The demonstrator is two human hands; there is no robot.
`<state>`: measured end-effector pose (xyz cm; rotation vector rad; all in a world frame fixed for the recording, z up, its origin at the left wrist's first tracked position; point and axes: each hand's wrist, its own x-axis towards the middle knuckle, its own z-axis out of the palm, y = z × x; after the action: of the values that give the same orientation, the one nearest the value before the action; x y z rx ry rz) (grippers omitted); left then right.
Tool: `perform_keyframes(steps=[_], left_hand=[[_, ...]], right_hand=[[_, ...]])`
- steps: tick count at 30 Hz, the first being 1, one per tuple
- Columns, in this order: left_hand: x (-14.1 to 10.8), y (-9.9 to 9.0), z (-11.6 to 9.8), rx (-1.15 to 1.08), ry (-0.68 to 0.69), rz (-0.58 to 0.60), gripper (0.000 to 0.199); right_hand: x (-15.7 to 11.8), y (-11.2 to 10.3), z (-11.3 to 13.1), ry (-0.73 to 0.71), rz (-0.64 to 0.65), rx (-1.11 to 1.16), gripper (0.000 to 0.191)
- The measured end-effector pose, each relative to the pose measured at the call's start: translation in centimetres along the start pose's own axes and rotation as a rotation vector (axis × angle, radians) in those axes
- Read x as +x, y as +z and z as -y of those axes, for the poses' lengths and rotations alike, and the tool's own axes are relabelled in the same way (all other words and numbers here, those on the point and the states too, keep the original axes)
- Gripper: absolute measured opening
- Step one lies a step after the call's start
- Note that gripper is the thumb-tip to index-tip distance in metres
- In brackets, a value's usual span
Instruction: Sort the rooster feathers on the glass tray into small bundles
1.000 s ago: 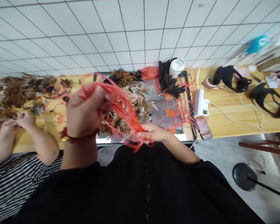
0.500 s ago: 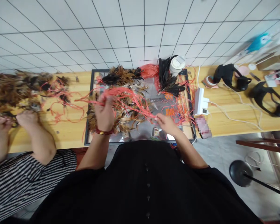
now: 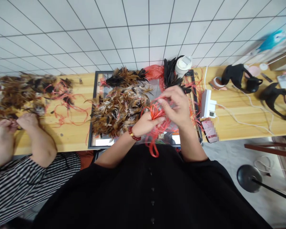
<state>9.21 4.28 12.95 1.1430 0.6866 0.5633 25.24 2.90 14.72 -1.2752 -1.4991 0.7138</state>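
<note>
A loose bundle of red string [image 3: 156, 112] is gathered between my two hands, above the right half of a black-framed tray [image 3: 93, 95]. My left hand [image 3: 146, 123], with a dark red bead bracelet at the wrist, is closed on the bundle, and loops hang below it toward my shirt. Over the bundle's right side curves my right hand [image 3: 177, 105], thumb and fingers pinching strands of the string. A pile of brown feathers [image 3: 120, 109] covers the tray's left part. Tied brown and black feathers [image 3: 126, 77] lie behind it.
Black feathers [image 3: 171, 71] and a white lidded cup [image 3: 183, 65] stand at the back right. A white power strip [image 3: 205, 103], a phone [image 3: 209, 130] and black headsets [image 3: 233, 78] lie to the right. At left, a co-worker's hands [image 3: 26, 121] work near more feathers [image 3: 16, 92].
My hands have come together from far apart. The string, stretched out between them before, is now a bunched coil at the right, with loops hanging down.
</note>
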Motion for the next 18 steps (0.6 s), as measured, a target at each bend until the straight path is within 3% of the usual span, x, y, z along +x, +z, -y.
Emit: perform_keyframes(steps=[3, 6, 7, 9, 11, 13, 15, 18], left_hand=[[0.5, -0.4, -1.1, -0.12, 0.055, -0.088, 0.038], [0.9, -1.2, -1.0, -0.158, 0.227, -0.287, 0.039], [0.9, -1.6, -0.7, -0.095, 0.283, -0.37, 0.039], [0.7, -2.7, 0.1, 0.078, 0.356, -0.502, 0.035], [0.2, -3.8, 0.9, 0.198, 0.315, -0.51, 0.032], [-0.5, -4.5, 1.3, 0.147, 0.2, -0.456, 0.034], [-1.2, -4.6, 0.9, -0.011, 0.112, -0.398, 0.037], [-2.7, -4.3, -1.1, -0.196, 0.1, -0.295, 0.045]], right_hand=[[-0.4, 0.9, -3.3, 0.122, 0.103, 0.224, 0.069], [-2.6, 5.0, -4.5, 0.298, 0.405, 0.625, 0.093], [-3.6, 6.7, -4.2, 0.367, 0.461, 0.722, 0.092], [-5.4, 9.3, -3.1, 0.524, 0.355, 0.9, 0.074], [-6.5, 10.4, -2.0, 0.617, 0.272, 0.926, 0.05], [-6.6, 10.0, -1.6, 0.651, 0.277, 0.837, 0.036], [-5.7, 8.5, -2.0, 0.63, 0.298, 0.747, 0.039], [-2.4, 5.8, -3.7, 0.525, 0.283, 0.658, 0.04]])
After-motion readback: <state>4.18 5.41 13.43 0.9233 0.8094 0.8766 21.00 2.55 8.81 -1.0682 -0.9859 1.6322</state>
